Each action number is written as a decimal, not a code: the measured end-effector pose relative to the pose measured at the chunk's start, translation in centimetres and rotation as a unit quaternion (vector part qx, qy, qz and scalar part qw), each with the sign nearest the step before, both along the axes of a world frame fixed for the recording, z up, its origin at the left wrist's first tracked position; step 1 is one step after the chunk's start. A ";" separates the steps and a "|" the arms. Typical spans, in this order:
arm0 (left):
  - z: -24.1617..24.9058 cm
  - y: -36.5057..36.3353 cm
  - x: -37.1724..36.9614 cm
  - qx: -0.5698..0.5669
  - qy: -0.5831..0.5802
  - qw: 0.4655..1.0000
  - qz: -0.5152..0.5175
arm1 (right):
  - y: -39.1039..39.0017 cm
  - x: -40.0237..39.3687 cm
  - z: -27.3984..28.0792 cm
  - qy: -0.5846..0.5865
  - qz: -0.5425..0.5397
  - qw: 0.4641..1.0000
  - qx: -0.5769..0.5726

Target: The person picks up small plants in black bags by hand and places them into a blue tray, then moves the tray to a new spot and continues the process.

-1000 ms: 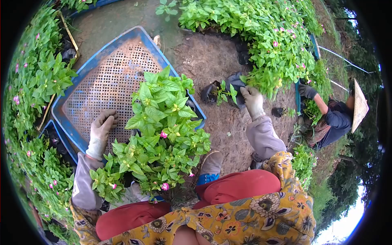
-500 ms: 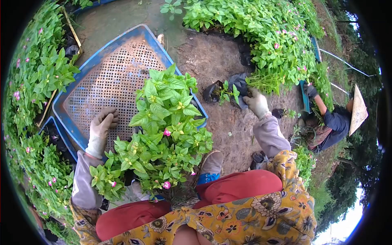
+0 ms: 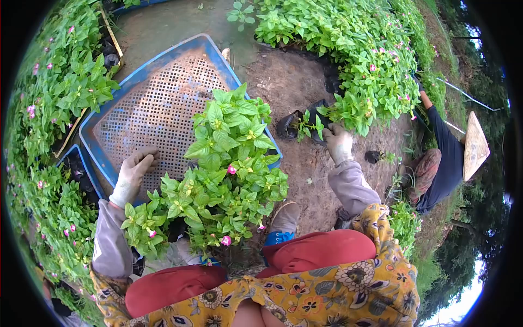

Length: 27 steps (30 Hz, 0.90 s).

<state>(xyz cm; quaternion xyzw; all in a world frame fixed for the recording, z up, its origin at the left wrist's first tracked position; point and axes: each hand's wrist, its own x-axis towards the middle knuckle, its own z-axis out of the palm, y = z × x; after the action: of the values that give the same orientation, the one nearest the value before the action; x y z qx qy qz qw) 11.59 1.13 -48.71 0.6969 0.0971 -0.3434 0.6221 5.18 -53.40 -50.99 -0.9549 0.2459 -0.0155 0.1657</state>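
My right hand (image 3: pixel 339 144), in a pale glove, reaches out over the bare soil. Its fingers close on a black plastic plant bag (image 3: pixel 317 121) at the edge of the flowering bed. Just left of it, another dark bag (image 3: pixel 287 125) with a small leafy seedling (image 3: pixel 306 128) lies on its side. My left hand (image 3: pixel 134 170), gloved too, hovers above the blue-rimmed plastic crate (image 3: pixel 89 131), fingers slightly bent and nothing visible in them. Tall leafy plants with pink flowers (image 3: pixel 223 188) stand between my hands, covering the crate's near right corner.
Dense flowering plants (image 3: pixel 348 43) fill the upper right, more (image 3: pixel 52 218) the left side. A co-worker in a conical hat (image 3: pixel 475 147) crouches at the right, arm reaching into the plants. A small bagged seedling (image 3: pixel 373 157) lies on the soil. My shoe (image 3: pixel 284 218) is below.
My right hand has shifted slightly left and down, closer around the black bag. The co-worker has leaned, arm stretched further up into the plants. My left hand keeps its pose over the crate.
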 end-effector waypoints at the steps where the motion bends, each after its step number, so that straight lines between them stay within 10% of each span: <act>1: 0.0 0.7 -0.3 0.004 0.008 1.000 -0.030 | 0.3 0.4 1.1 0.000 0.002 1.000 -0.009; 5: 1.3 3.4 -2.3 0.013 0.141 0.989 -0.039 | 3.3 3.6 9.8 -0.105 0.115 0.984 -0.087; 9: 1.0 5.1 -3.4 -0.012 0.056 0.998 0.002 | 9.2 10.4 15.9 -0.134 0.200 0.960 0.140; 12: 1.5 6.1 -2.7 -0.058 0.039 0.992 0.102 | 17.8 15.2 18.0 -0.116 0.404 0.906 0.058; 21: 2.8 7.6 -1.0 -0.114 -0.126 0.973 0.158 | 38.6 14.1 7.3 0.001 0.730 0.676 0.104; 24: -0.8 7.3 -2.0 0.014 -0.134 0.990 0.038 | 38.2 11.0 2.3 0.094 0.809 0.577 0.068; 27: -2.5 6.6 -2.7 0.171 -0.275 0.939 -0.117 | 35.7 9.9 2.6 0.081 0.780 0.604 0.142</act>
<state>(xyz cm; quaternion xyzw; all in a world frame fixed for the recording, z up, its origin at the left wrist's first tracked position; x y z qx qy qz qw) 8.91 7.70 -51.21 0.8665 -0.1027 -0.1866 0.4515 15.08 -17.73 -48.38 -0.7460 -0.5808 0.2327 0.2280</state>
